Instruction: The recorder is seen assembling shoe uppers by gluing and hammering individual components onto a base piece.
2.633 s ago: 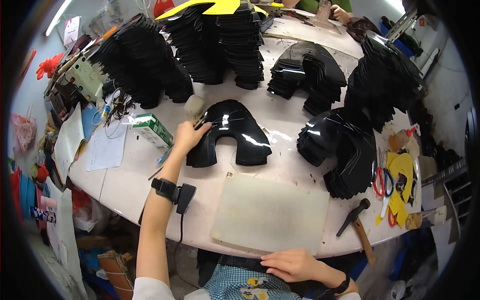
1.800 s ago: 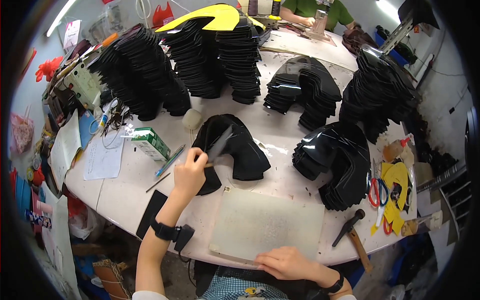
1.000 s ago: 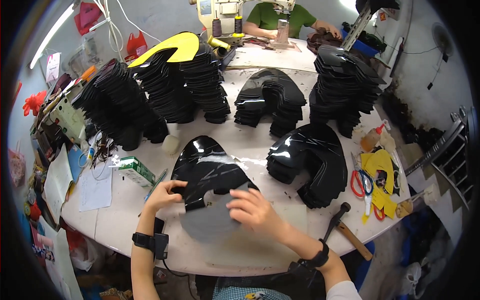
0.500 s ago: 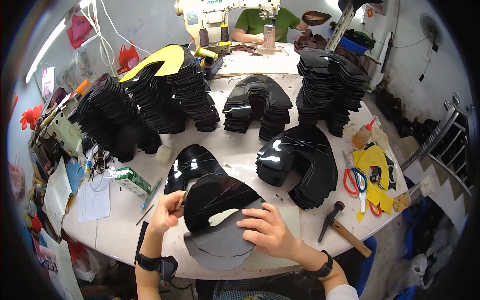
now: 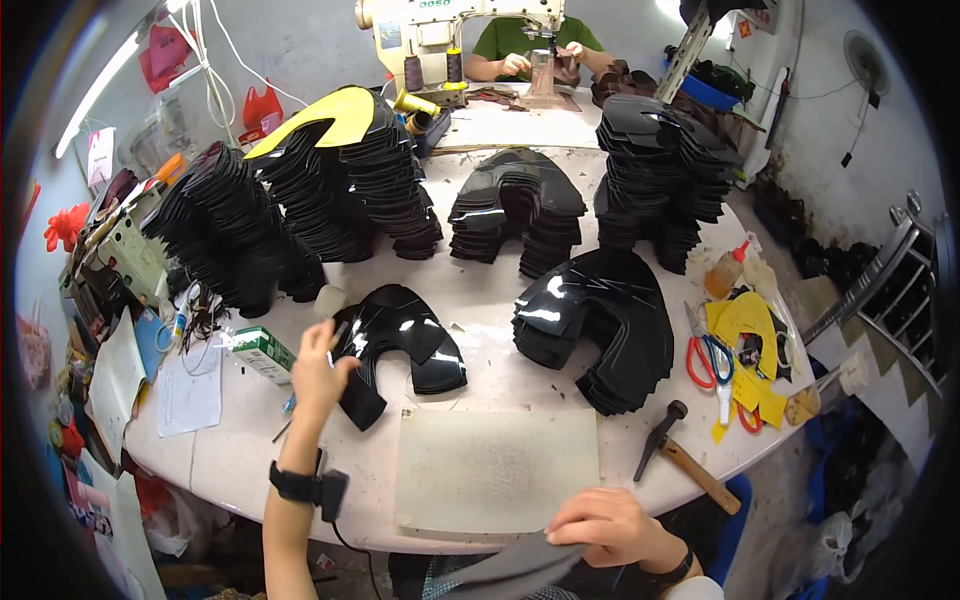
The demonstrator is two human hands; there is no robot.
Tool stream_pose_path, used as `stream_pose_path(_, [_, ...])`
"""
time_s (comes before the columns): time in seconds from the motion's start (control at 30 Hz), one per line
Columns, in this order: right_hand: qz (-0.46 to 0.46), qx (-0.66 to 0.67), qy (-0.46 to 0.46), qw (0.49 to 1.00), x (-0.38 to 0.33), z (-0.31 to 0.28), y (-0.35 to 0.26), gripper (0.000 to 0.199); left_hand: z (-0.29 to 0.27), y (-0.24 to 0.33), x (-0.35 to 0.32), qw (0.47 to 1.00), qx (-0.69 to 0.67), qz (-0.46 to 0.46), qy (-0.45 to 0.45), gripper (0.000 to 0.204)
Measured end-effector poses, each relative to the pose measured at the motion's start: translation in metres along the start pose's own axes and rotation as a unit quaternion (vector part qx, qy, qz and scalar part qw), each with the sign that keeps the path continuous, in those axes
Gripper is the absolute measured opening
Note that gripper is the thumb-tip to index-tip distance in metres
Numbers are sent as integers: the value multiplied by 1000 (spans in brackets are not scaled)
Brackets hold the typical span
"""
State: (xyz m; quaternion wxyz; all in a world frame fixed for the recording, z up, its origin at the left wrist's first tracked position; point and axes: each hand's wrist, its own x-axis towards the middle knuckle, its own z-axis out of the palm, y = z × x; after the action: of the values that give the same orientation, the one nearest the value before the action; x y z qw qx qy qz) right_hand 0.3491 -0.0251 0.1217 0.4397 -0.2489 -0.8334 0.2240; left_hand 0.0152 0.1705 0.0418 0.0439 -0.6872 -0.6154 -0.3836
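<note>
My right hand (image 5: 605, 525) pinches a horseshoe-shaped shoe upper piece (image 5: 515, 568), grey side showing, at the table's front edge; it hangs folded, partly below the edge. My left hand (image 5: 318, 375) is raised beside a small white pot (image 5: 330, 298), fingers curled. A thin dark thing shows at its fingertips, too small to name. Just right of this hand lie glossy black upper pieces (image 5: 405, 335), overlapping in an arch. Between my forearms a pale rectangular board (image 5: 497, 470) lies flat on the white table (image 5: 480, 390).
Tall stacks of black upper pieces (image 5: 390, 190) stand across the back, one topped in yellow. A lower stack (image 5: 625, 330) sits right of centre. At the right are a hammer (image 5: 690, 460), scissors (image 5: 712, 365) and a glue bottle (image 5: 728, 270). Beyond a sewing machine (image 5: 465, 20), another person works.
My right hand has drawn the upper piece off the board toward me, folding it. My left hand has let go of that piece and moved up and left to the white pot.
</note>
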Motion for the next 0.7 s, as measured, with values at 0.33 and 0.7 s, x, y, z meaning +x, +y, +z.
stream_pose_path(0.33, [179, 64, 9, 982, 10, 30, -1, 43, -72, 106, -92, 547, -581, -23, -602, 52])
stream_pose_path(0.7, [138, 0, -47, 989, 8, 48, -3, 48, -90, 104, -99, 676, -505, -45, -535, 19])
